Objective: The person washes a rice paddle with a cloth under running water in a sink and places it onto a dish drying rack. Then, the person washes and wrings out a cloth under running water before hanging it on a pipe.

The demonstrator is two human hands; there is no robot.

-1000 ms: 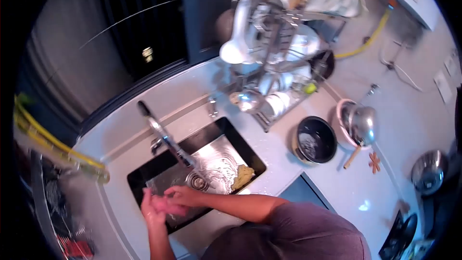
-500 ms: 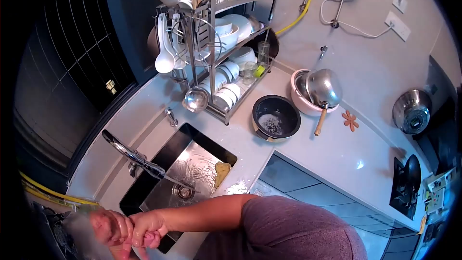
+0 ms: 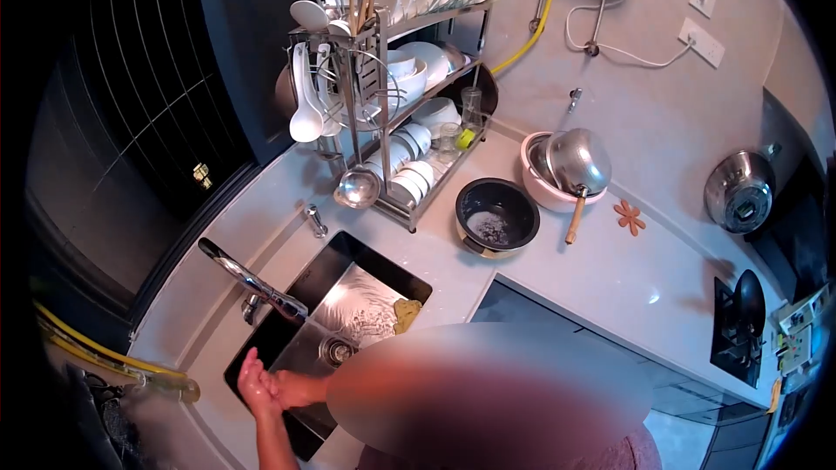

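Observation:
My left hand (image 3: 254, 386) is raised over the near-left side of the sink (image 3: 383, 274), its fingers pointing up and apart. Against its palm side presses my right hand (image 3: 294, 390), whose fingers are partly hidden there. Both hands look wet, and no object shows between them. Just above them the chrome faucet (image 3: 252, 278) reaches over the basin. Water ripples on the steel bottom, around the drain (image 3: 337, 351). A yellow sponge or cloth (image 3: 407, 315) lies at the basin's right end. A blurred patch covers most of my right arm.
A dish rack (image 3: 383, 113) with plates, bowls and utensils stands behind the sink; a ladle (image 3: 358, 187) hangs from it. On the counter are a black pot (image 3: 497, 213) with suds, a pink basin (image 3: 557, 198) holding a wooden-handled pan (image 3: 582, 161), and a flower-shaped trivet (image 3: 629, 218).
My hands have moved right and up from beyond the sink's left edge to over the sink. The right hand was wrapped around the left; now the left fingers stand up. The view has shifted slightly.

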